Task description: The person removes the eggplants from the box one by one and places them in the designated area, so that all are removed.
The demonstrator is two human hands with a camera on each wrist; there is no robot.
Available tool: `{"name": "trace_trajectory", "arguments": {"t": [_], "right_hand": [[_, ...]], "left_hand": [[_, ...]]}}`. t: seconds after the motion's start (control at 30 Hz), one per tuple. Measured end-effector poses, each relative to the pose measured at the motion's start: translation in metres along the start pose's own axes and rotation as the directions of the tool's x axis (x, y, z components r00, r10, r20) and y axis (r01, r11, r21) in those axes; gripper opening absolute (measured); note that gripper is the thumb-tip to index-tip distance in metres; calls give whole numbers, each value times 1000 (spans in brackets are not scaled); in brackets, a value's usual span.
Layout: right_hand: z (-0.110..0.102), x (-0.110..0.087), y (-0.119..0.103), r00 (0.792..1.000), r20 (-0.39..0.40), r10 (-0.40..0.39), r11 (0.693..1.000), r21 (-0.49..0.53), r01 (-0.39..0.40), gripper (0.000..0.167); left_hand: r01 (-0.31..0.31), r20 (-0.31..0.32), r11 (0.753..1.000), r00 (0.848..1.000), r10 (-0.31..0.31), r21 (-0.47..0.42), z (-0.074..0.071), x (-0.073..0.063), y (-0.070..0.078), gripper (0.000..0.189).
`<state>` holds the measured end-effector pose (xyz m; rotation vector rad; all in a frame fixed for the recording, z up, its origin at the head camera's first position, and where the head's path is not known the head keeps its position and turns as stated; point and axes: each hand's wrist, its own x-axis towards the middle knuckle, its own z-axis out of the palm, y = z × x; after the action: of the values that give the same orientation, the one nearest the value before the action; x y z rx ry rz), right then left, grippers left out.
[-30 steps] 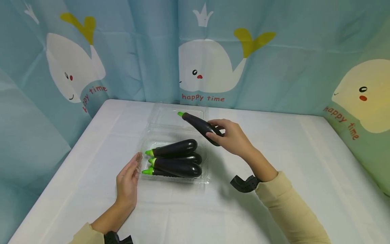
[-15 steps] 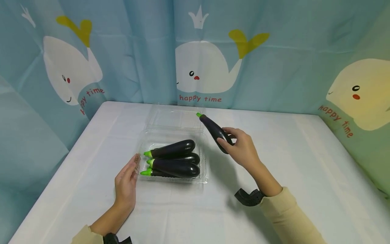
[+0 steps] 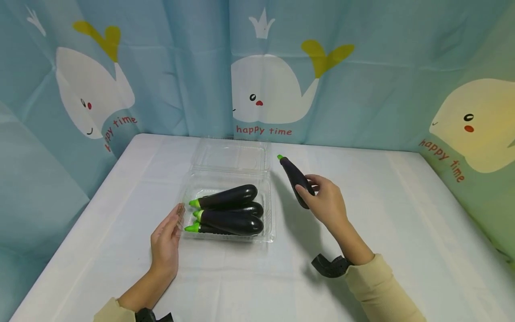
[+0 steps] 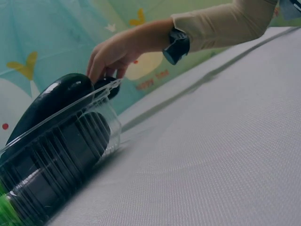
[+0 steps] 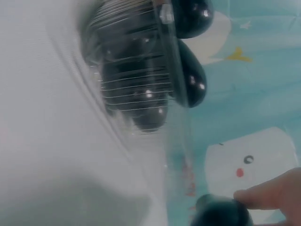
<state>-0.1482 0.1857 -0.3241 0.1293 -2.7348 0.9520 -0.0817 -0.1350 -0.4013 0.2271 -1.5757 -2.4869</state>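
My right hand (image 3: pixel 327 203) holds an eggplant (image 3: pixel 293 176) between thumb and fingers, above the table just right of a clear plastic clamshell box (image 3: pixel 275 223). Its green stem end points up and to the left. Against the box's left wall rests my left hand (image 3: pixel 166 243), its fingers fairly straight. Several dark eggplants (image 3: pixel 231 222) with green stem ends lie piled in the box, stems to the left. In the left wrist view, the right hand (image 4: pixel 115 52) shows beyond the box; the right wrist view catches the held eggplant (image 5: pixel 223 213) at its lower edge.
The box's hinged lid (image 3: pixel 231 155) lies folded back, away from me. A white cloth (image 3: pixel 249 286) covers the table. Blue curtains (image 3: pixel 193 67) with whale prints hang behind it and at the sides.
My right hand has moved right and toward me with the eggplant, from over the box's right edge to beside it. The left hand stays at the box; the view has shifted slightly.
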Motion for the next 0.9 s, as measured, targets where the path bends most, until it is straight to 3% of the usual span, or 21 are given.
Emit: {"name": "trace_trajectory", "arguments": {"t": [0.47,0.9], "right_hand": [[22,2,8,989,119,88,995,-62,-81,41],[38,2,4,976,174,129,989,-88,-115,52]], "left_hand": [[5,13,1000,1000,-6,18,-1,-1,0,42],[-3,10,1000,1000,3,7,-1,0,0,41]]}}
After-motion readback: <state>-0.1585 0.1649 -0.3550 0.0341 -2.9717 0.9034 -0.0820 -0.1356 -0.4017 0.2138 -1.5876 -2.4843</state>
